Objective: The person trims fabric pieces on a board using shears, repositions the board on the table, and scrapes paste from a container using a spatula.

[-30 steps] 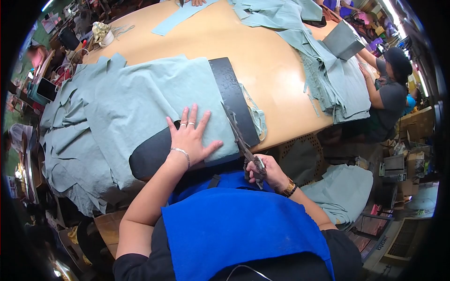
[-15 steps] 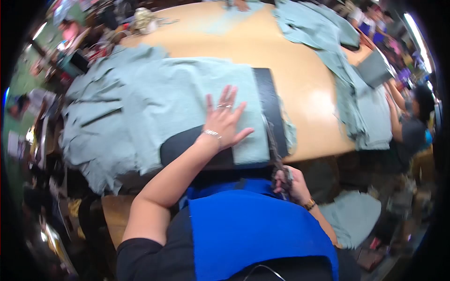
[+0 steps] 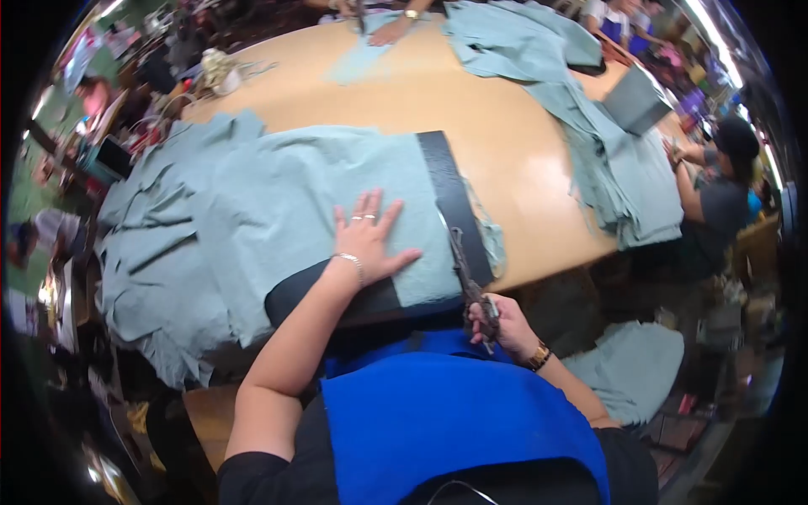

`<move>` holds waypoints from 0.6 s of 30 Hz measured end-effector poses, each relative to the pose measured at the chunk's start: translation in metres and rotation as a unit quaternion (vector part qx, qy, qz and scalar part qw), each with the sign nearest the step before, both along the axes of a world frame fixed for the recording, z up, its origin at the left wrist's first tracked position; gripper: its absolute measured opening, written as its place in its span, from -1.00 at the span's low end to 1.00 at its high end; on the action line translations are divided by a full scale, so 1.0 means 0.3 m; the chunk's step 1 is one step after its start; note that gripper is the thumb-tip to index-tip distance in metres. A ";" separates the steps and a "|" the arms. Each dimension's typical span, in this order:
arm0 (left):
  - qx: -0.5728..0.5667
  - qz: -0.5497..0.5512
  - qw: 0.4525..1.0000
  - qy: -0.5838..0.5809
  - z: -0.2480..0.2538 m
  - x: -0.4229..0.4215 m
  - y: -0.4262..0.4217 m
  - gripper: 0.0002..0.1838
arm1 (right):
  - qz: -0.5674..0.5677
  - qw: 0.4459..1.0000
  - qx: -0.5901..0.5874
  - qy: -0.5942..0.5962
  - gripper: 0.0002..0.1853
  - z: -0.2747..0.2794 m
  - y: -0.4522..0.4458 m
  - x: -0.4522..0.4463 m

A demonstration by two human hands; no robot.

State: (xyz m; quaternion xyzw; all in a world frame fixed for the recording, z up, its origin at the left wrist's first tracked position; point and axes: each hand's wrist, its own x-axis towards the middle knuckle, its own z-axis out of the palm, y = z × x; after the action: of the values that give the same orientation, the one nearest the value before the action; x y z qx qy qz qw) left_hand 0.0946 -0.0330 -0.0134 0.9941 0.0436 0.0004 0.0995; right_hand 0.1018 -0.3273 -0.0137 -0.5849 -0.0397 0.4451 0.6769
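My left hand [image 3: 368,242] lies flat with fingers spread on a pale green sheet of leather-like material [image 3: 320,168]. My right hand [image 3: 503,324] is closed round the handles of dark metal scissors [image 3: 461,268], near the table's front edge. Their blades point away from me, along the sheet's right edge. Under the sheet is a black board [image 3: 467,227], which shows as a strip on the right and again by my left forearm. A thin offcut [image 3: 486,223] of the same green lies against the board's right side.
The tan table [image 3: 530,168] curves away ahead. More green material [image 3: 581,109] lies along its right side, where a person in dark clothes [image 3: 715,185] works. Across the table a co-worker's hand [image 3: 391,32] rests on a green piece. Green material [image 3: 635,370] hangs low at right.
The view has shifted, so the table and sheet appear further left and slightly lower. My left hand stays flat on the sheet, and my right hand keeps its grip on the scissors.
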 end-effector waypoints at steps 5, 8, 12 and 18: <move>0.009 0.005 1.000 0.012 0.016 -0.008 -0.018 0.02 | -0.007 0.999 0.025 0.024 -0.79 0.013 -0.003 -0.003; 0.013 -0.007 1.000 0.010 0.017 -0.024 -0.031 0.01 | -0.004 1.000 0.014 0.025 -0.77 0.013 0.003 0.008; 0.009 -0.014 1.000 0.008 0.020 -0.037 -0.044 0.01 | -0.015 1.000 0.017 0.018 -0.76 -0.004 0.015 0.013; 0.011 -0.011 1.000 0.005 0.016 -0.037 -0.047 0.02 | -0.008 1.000 -0.016 -0.020 -0.76 0.013 0.008 -0.004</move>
State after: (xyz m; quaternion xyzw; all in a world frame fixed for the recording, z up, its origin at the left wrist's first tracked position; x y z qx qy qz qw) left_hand 0.0836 -0.0470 -0.0086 0.9956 0.0329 -0.0047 0.0882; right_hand 0.1007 -0.3250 -0.0097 -0.6048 -0.0410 0.4285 0.6700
